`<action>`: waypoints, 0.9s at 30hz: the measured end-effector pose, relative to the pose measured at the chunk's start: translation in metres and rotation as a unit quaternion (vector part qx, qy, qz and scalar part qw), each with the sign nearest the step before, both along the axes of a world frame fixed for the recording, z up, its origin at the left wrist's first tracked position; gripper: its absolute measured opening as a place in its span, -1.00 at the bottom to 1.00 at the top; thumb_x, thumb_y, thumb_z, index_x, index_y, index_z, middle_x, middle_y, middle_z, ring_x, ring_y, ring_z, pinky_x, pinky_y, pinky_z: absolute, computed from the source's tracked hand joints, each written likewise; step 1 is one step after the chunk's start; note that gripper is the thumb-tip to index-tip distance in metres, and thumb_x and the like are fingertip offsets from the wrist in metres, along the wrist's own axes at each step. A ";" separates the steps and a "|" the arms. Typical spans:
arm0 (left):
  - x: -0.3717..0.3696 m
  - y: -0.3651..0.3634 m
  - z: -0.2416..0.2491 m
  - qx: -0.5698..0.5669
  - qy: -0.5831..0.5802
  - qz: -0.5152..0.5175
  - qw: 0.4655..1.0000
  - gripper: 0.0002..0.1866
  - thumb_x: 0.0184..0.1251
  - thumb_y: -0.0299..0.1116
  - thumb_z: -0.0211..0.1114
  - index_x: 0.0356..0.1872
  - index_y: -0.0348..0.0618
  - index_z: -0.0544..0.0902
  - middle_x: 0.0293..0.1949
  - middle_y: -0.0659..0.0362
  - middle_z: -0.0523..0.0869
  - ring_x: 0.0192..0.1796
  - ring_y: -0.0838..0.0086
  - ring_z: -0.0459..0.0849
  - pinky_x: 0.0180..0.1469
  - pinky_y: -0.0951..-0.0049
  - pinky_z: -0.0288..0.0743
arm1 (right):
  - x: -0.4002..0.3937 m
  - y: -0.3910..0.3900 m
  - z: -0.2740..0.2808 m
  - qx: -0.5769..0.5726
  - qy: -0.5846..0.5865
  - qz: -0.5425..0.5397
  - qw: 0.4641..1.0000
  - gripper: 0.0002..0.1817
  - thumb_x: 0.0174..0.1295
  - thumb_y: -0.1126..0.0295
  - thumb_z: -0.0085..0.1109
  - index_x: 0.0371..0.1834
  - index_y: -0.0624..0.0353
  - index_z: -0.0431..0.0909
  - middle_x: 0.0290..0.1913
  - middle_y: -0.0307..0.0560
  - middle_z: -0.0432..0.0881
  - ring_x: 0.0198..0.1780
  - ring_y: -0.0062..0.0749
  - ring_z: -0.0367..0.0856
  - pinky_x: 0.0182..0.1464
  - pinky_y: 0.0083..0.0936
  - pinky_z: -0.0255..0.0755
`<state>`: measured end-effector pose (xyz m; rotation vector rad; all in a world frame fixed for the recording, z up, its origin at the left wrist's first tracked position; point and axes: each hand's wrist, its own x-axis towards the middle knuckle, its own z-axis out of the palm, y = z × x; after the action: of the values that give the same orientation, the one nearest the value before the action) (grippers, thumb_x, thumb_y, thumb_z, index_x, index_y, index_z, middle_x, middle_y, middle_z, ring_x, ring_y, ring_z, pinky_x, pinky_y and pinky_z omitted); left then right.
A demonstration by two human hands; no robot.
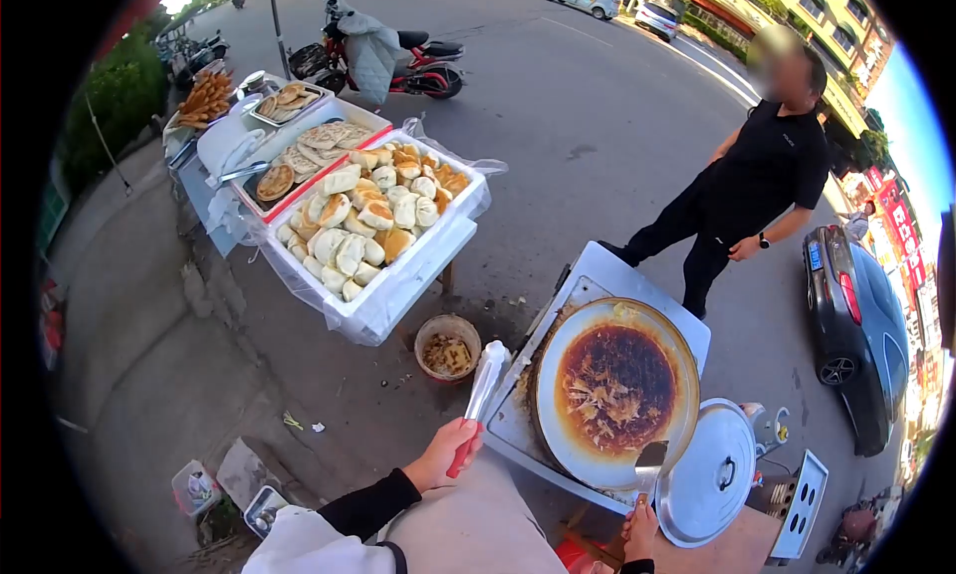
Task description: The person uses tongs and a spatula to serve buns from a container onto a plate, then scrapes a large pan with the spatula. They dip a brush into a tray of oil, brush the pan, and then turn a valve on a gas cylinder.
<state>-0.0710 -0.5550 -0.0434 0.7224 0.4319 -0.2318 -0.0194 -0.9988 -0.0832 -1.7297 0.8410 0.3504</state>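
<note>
My left hand is closed round the red handle of metal tongs, whose tips point up beside the stove. In my right hand is a spatula with a wooden-looking handle; its blade is at the near rim of a large round pan. The pan's bottom is browned, with pale crusty scraps stuck in the middle. A big metal lid with a dark handle lies to the right of the pan, near my right hand.
Stuffed buns fill a white tray at the left, beside flatbreads and fried dough sticks. A scrap bucket stands on the ground below. A person in black stands beyond the stove. A scooter and a dark car are parked nearby.
</note>
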 end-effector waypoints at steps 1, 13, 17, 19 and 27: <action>-0.001 0.003 0.003 0.003 0.002 0.022 1.000 -0.70 0.44 -0.06 0.02 -0.16 -0.10 0.43 -0.47 0.29 0.47 -0.62 0.64 0.35 -0.64 0.62 0.20 | -0.004 0.012 0.011 0.015 0.009 -0.008 1.000 -0.85 0.36 0.21 -0.07 -0.21 -0.03 0.44 -0.58 -0.29 0.37 -0.73 -0.60 0.26 -0.75 -0.66 0.11; -0.044 0.002 0.030 0.017 0.008 0.143 0.990 -0.69 0.45 -0.07 0.01 -0.14 -0.11 0.43 -0.48 0.28 0.48 -0.63 0.65 0.35 -0.66 0.63 0.18 | 0.033 0.048 0.000 0.200 -0.007 -0.005 0.980 -0.82 0.31 0.26 0.04 -0.07 -0.02 0.44 -0.48 -0.26 0.41 -0.66 -0.58 0.32 -0.71 -0.66 0.17; -0.058 -0.008 0.032 0.020 0.015 0.177 0.984 -0.69 0.45 -0.06 0.01 -0.14 -0.12 0.43 -0.49 0.26 0.48 -0.64 0.61 0.36 -0.66 0.61 0.18 | 0.042 0.056 -0.013 0.279 -0.008 -0.006 0.960 -0.80 0.31 0.26 0.06 -0.06 0.03 0.44 -0.51 -0.30 0.40 -0.65 -0.63 0.27 -0.67 -0.67 0.16; -0.059 -0.014 0.036 0.029 0.017 0.194 0.980 -0.68 0.45 -0.06 0.00 -0.14 -0.13 0.43 -0.49 0.25 0.48 -0.64 0.60 0.36 -0.65 0.60 0.18 | 0.046 0.058 -0.017 0.301 -0.002 0.004 0.954 -0.79 0.31 0.25 0.06 -0.06 0.04 0.44 -0.51 -0.30 0.39 -0.65 -0.63 0.26 -0.67 -0.67 0.15; -0.062 -0.034 0.041 0.074 0.005 0.187 0.980 -0.63 0.48 -0.03 -0.09 -0.11 -0.16 0.42 -0.46 0.17 0.51 -0.64 0.55 0.37 -0.62 0.56 0.23 | 0.041 0.070 -0.019 0.313 0.020 0.017 0.949 -0.75 0.27 0.21 0.12 -0.10 0.09 0.44 -0.63 -0.34 0.32 -0.73 -0.66 0.18 -0.70 -0.67 0.11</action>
<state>-0.1332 -0.5894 -0.0024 0.7703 0.5895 0.1519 0.0219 -0.9290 -0.1019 -1.1454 0.6351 0.6063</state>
